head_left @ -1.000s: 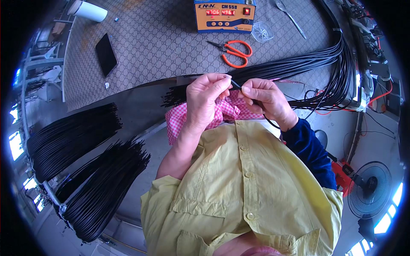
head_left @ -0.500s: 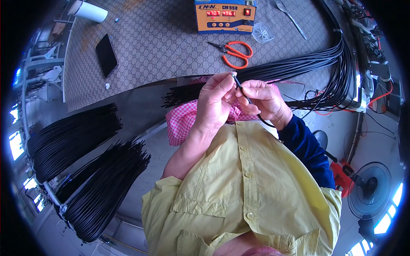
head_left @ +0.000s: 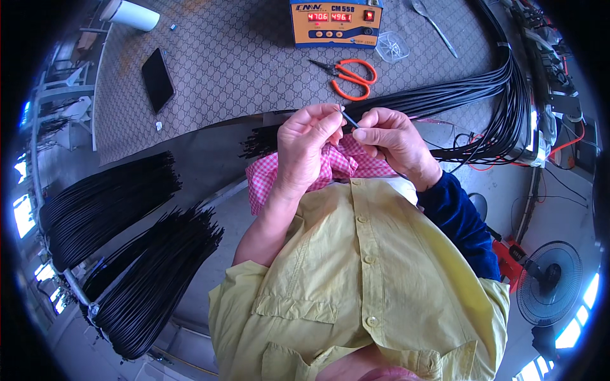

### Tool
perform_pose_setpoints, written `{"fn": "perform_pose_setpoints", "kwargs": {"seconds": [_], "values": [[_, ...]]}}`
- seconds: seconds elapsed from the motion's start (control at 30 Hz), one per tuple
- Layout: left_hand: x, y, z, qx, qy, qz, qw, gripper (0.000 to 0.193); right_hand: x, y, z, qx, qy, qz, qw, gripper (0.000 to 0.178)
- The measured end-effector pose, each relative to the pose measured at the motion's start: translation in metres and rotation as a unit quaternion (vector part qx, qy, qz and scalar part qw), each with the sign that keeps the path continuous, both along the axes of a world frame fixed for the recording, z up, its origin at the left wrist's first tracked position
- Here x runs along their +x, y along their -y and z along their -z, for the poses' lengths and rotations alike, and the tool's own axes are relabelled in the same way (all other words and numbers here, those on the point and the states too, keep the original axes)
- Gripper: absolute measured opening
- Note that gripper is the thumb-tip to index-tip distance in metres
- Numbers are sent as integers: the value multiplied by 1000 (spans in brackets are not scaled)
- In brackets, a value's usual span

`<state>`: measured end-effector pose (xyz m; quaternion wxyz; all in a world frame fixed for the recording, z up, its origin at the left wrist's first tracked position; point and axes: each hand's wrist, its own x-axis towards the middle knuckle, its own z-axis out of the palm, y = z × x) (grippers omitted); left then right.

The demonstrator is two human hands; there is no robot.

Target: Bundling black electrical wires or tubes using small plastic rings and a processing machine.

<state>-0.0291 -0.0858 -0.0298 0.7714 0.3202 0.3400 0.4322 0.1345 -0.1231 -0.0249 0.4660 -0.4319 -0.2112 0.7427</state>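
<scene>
Between my two hands, just off the table's near edge, runs a thin black cable [head_left: 350, 119]. My right hand [head_left: 395, 143] is closed round it with thumb and forefinger, and the rest of the cable hangs down past the palm. At the cable's end my left hand [head_left: 306, 145] pinches with thumb and forefinger; the tip itself is mostly hidden by those fingers. Beyond my hands, orange-handled scissors [head_left: 353, 79] lie spread on the table. A long bundle of black cables [head_left: 445, 94] passes behind my right hand.
On the patterned table [head_left: 222, 57] stand an orange-and-blue box with a red display [head_left: 335, 25], a clear plastic dish [head_left: 392, 47], a spoon [head_left: 434, 28], a phone [head_left: 157, 80] and a white cup [head_left: 131, 16]. More cable bundles [head_left: 159, 279] hang on a left rack. A fan [head_left: 550, 279] stands right.
My hands have drawn slightly apart, the left one shifting left and the right one right. The cable piece between them now slants more and shows more plainly.
</scene>
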Motion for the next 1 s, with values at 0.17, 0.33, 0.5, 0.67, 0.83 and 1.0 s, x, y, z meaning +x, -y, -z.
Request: {"fn": "perform_pose_setpoints", "kwargs": {"seconds": [0.17, 0.33, 0.5, 0.67, 0.83, 1.0], "values": [[-2, -3, -6, 13, -57, -11, 998, 9, 0, 0, 2, 7, 23, -8, 1000, 9], [12, 2, 5, -40, 80, -82, 993, 8, -9, 1, 7, 15, -43, 34, 998, 9], [22, 7, 10, -80, 146, -80, 983, 7, -16, 3, 17, 17, -74, 65, 995, 7], [21, 6, 13, -95, 133, -70, 984, 12, -18, 1, 14, 6, -68, 69, 995, 7], [8, -6, 13, -127, 110, -16, 986, 23, -8, 1, 12, -8, -56, 33, 998, 7], [2, -14, 9, -175, 98, 29, 979, 21, -6, 1, 10, -5, -50, 13, 999, 8]]}}
